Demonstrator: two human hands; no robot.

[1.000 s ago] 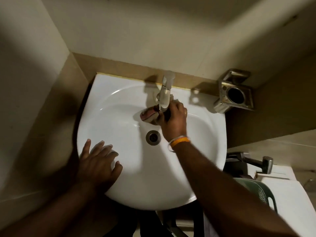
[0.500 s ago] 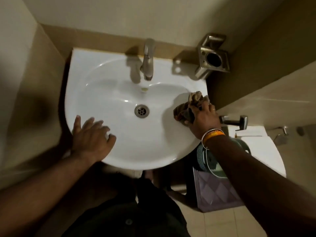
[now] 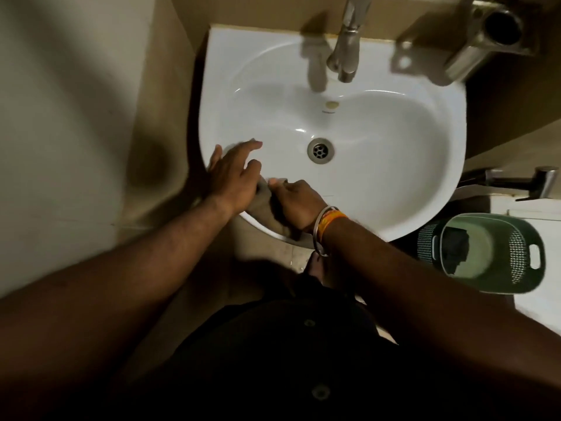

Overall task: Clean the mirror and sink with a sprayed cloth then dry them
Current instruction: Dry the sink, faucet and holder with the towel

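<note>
The left hand (image 3: 232, 174) lies flat on the near-left rim of the white sink (image 3: 394, 165), fingers spread wide and holding nothing, its fingertips reaching toward the drain (image 3: 320, 150) in the middle of the bowl. Just right of it, on the sink's near rim, the right hand (image 3: 299, 205) is closed on a grey-brown cloth (image 3: 267, 208), pressing it against the porcelain so that the cloth drapes over the rim's edge; the two hands touch or nearly touch there. An orange band and a metal bangle (image 3: 326, 226) sit on that wrist. At the far side of the sink the steel tap (image 3: 346, 47) leans over the bowl. Right of the sink, below its rim, stands a green perforated basket (image 3: 522, 259) with something dark inside
</note>
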